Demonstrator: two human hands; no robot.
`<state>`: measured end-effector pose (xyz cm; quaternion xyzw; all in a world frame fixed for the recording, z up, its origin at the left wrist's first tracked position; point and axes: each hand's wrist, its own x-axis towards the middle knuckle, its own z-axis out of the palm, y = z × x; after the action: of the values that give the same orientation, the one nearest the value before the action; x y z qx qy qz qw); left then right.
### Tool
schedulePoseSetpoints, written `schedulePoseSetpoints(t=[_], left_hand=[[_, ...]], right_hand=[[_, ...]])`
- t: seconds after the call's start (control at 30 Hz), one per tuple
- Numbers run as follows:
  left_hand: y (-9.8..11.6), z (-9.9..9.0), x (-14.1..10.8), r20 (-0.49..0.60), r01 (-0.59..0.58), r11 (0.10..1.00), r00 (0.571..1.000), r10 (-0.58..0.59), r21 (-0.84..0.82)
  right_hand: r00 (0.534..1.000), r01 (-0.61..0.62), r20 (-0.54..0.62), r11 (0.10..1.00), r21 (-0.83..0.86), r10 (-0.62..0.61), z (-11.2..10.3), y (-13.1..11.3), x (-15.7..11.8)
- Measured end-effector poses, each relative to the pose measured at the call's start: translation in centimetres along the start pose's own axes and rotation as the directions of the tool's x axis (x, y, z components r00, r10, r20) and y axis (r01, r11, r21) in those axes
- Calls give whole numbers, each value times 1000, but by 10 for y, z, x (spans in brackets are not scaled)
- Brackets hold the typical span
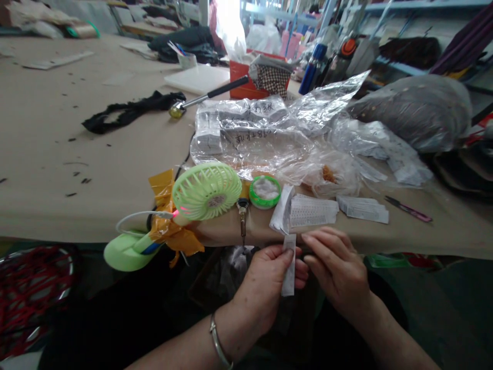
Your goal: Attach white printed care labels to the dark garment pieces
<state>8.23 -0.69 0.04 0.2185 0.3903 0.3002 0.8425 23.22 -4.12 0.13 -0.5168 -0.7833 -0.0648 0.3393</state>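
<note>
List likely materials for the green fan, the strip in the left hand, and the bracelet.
Green fan: probably molded plastic, smooth; thin, even ribs in one color.
Strip in the left hand: paper or label fabric, matte whitish; flat, no shine, too blurred to settle.
Bracelet: probably polished metal; silvery with highlights, exact metal unclear.

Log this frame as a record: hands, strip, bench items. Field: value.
left_hand: left hand, strip pinched in its fingers
left_wrist: bracelet
right_hand: right hand, beside the strip, fingers partly extended, no grip visible
strip: pale, narrow, in front of the table edge; print unreadable
table: table, brown surface
label_stacks: left stack, middle stack, right stack
tub: tub, green rim, white fluffy contents
fan: fan, light green, left of the tub
</note>
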Motion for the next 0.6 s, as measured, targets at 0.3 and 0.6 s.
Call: schedulePoseSetpoints(t=[0.3,0.6], left_hand=[[3,-1,-4,-90,84,982,994,-69,170],[11,-2,-6,68,196,980,978,-195,-17]], right_hand=[[999,-45,-21,961,-271,41,11,18,5],[996,9,-84,969,246,12,-3,5,-5]])
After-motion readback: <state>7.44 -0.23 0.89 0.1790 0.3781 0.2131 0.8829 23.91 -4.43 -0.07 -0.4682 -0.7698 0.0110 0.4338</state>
